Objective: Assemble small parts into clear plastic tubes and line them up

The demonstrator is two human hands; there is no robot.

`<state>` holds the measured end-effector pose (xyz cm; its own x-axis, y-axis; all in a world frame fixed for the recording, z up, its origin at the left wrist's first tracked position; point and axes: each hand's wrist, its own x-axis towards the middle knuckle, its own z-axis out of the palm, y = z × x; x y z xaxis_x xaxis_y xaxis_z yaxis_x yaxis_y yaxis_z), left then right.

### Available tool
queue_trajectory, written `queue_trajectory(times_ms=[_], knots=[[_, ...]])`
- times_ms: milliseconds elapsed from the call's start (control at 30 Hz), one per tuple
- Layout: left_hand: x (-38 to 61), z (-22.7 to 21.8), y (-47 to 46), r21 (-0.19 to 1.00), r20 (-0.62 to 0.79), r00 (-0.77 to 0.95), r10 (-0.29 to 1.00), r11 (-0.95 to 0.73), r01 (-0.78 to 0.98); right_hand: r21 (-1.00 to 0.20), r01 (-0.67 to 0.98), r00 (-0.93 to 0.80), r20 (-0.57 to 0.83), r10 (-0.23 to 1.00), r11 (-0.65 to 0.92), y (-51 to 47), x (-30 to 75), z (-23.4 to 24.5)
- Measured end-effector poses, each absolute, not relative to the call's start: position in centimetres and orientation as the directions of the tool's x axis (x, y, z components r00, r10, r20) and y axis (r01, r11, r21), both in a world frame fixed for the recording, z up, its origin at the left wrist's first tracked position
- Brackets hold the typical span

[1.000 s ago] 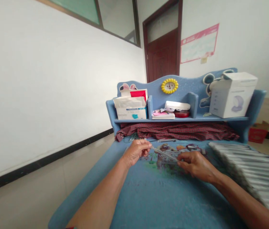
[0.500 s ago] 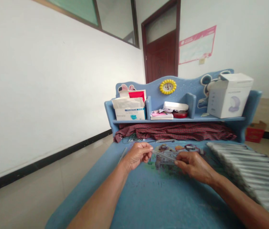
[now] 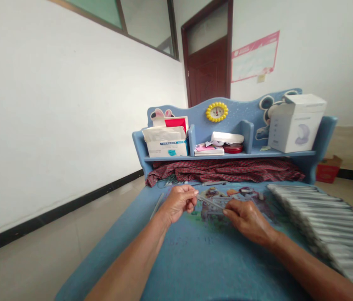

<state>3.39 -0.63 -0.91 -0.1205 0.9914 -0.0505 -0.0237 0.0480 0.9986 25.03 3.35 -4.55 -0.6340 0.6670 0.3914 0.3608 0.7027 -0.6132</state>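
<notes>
A thin, clear, straw-like tube [image 3: 211,202] stretches between my two hands above the blue desk [image 3: 195,267]. My left hand [image 3: 181,202] pinches its left end between thumb and fingers, with the other fingers curled in. At the opposite end, the thumb and fingers of my right hand [image 3: 247,219] are closed on it. Another thin pale stick [image 3: 156,205] lies on the desk left of my left hand. To the right of my right hand lies a large pile of long whitish sticks or tubes [image 3: 329,225]; blur hides their exact kind.
Along the desk's back runs a blue shelf [image 3: 226,156] holding a mask box [image 3: 167,148], papers, a red tin [image 3: 232,149] and a white carton [image 3: 298,125]. Checked cloth [image 3: 226,170] is bunched beneath it. A grey pen-like object [image 3: 215,183] lies before the cloth.
The view has shifted slightly. My right hand has come a little nearer to my left along the clear tube. Both hands keep their pinch.
</notes>
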Motion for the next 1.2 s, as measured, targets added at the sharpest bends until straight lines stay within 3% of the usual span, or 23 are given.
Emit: queue_trajectory(times_ms=[500, 800, 933, 1200], knots=[[3.2, -1.8, -0.1, 1.0, -0.003, -0.152, 0.988, 0.004, 0.005, -0.496, 0.457, -0.677, 0.344, 0.65, 0.739, 3.4, 24.6, -4.8], [3.4, -0.8, -0.3, 0.993, 0.021, -0.106, 0.994, -0.008, 0.118, -0.364, 0.463, -0.693, 0.419, 0.586, 0.808, 1.8, 24.0, -3.4], [3.0, -0.5, -0.2, 0.99, 0.009, -0.111, 0.994, 0.006, 0.139, -0.228, 0.462, -0.731, 0.45, 0.513, 0.857, 1.1, 23.6, -2.7], [2.2, -0.3, 0.7, 0.982, 0.039, -0.05, 0.998, -0.029, 0.186, 0.099, 0.561, -0.783, 0.387, 0.487, 0.822, 1.3, 23.5, -0.3]])
